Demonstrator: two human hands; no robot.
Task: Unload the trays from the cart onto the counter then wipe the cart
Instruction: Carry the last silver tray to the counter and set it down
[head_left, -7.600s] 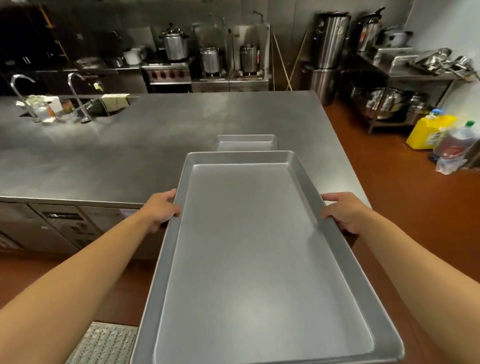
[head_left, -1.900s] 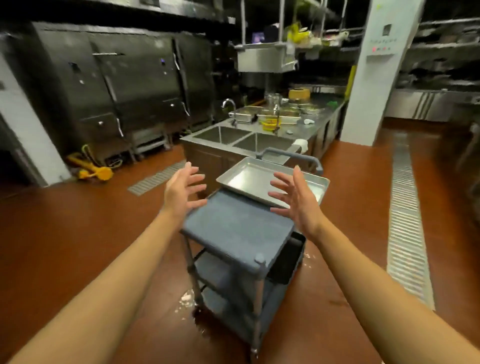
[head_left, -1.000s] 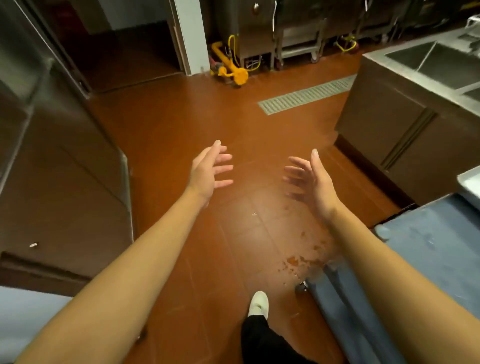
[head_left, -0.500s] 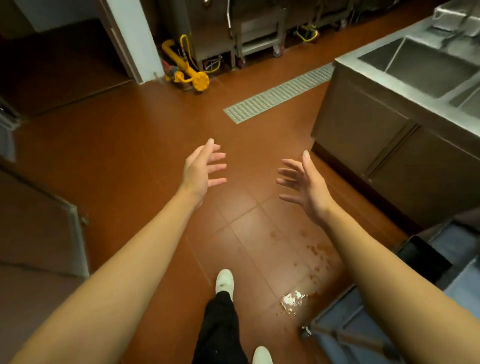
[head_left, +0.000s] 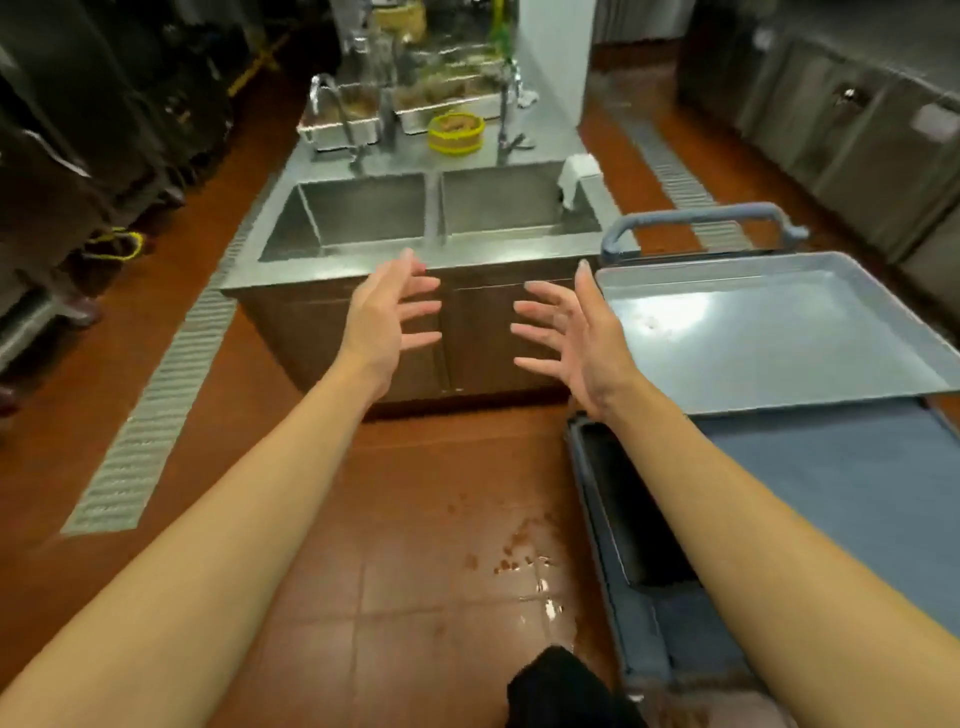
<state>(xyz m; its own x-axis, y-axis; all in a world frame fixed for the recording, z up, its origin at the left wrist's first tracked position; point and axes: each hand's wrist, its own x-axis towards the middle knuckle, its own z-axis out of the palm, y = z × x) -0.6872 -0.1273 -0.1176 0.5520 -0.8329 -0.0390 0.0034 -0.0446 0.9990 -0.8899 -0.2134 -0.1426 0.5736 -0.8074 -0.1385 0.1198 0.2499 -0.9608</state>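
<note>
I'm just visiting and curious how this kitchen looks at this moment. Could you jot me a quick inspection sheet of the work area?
Surface: blue cart top, near part bare.
Job's things: one metal tray lies on the cart's far end, below the cart handle; some small specks on it.
Clutter: dark bin hanging on the cart's left side; white cloth on the double sink rim.
Fingers: left hand and right hand both open, spread, holding nothing, short of the tray.
Cables: yellow hose on the floor at left.
Surroundings: wet, spotted patch on the red floor tiles; floor drain grate.
</note>
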